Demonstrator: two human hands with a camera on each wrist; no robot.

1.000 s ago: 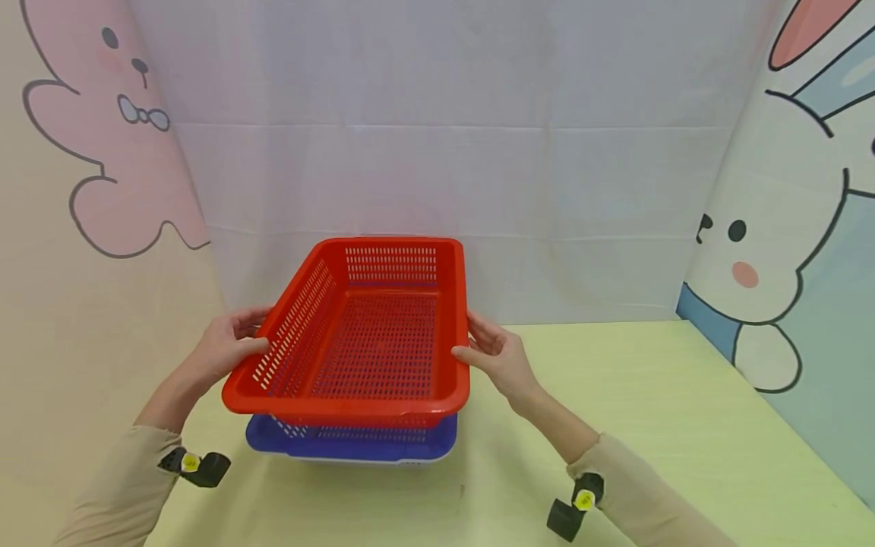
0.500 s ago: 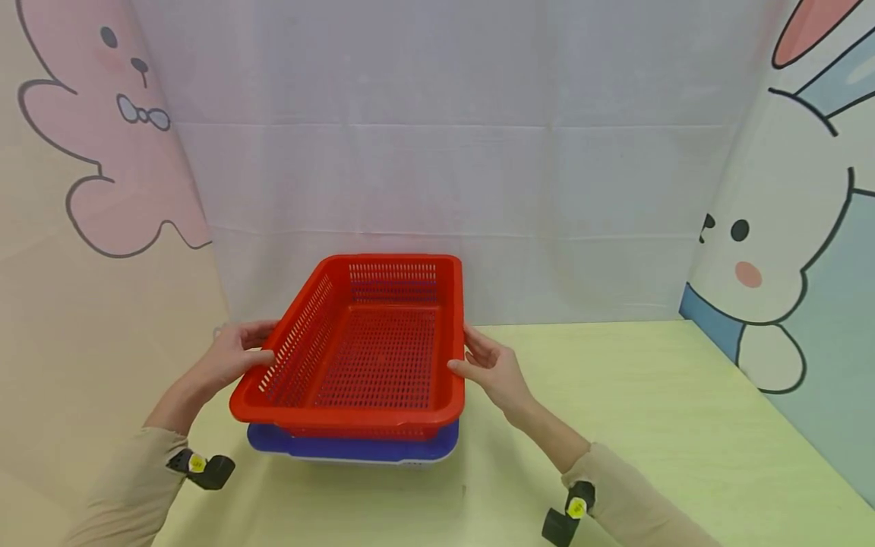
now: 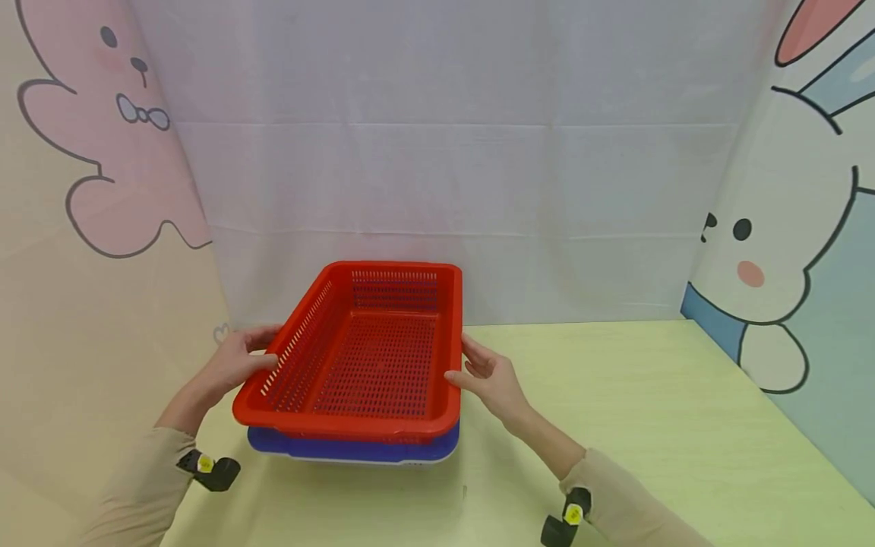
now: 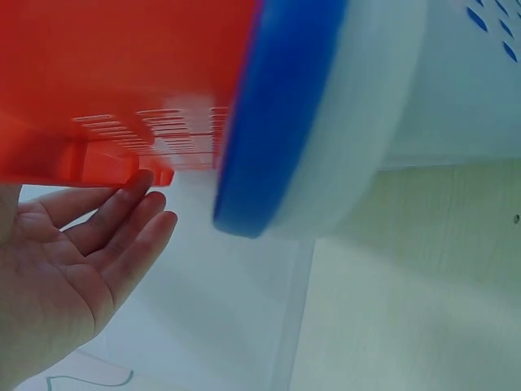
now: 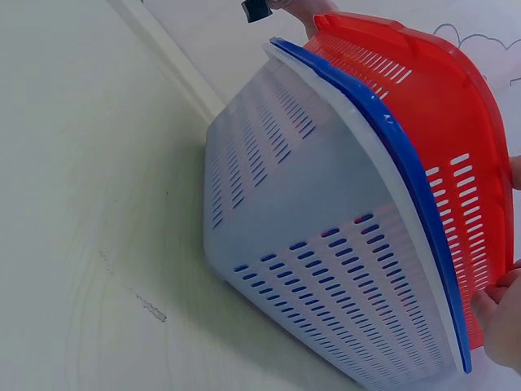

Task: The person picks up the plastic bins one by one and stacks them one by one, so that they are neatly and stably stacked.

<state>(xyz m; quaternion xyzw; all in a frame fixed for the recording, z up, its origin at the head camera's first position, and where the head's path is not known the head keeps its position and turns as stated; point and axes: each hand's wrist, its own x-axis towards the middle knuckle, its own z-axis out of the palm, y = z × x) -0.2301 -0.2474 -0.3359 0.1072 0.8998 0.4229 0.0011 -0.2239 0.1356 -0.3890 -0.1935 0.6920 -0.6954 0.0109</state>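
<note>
A red plastic basket (image 3: 376,365) with slotted sides sits partly down inside a blue basket (image 3: 342,447), its rim standing above the blue one. The blue basket is nested in a white basket (image 5: 301,212), which rests on the table. With the thumb over the rim and fingers beneath it, my left hand (image 3: 239,365) holds the red basket's left side. My right hand (image 3: 495,384) grips the right rim, thumb on top and fingers along the outside. Most of the blue basket is hidden by the red one.
The pale yellow-green table (image 3: 615,403) stretches away to the right of the baskets. Behind them hangs a white cloth backdrop (image 3: 478,190), and printed cartoon panels stand at both sides. Each sleeve carries a small black camera (image 3: 217,472).
Both hands have lowered the red basket, so it sits deeper in the blue one and covers more of its front. The blue and white baskets have stayed in place.
</note>
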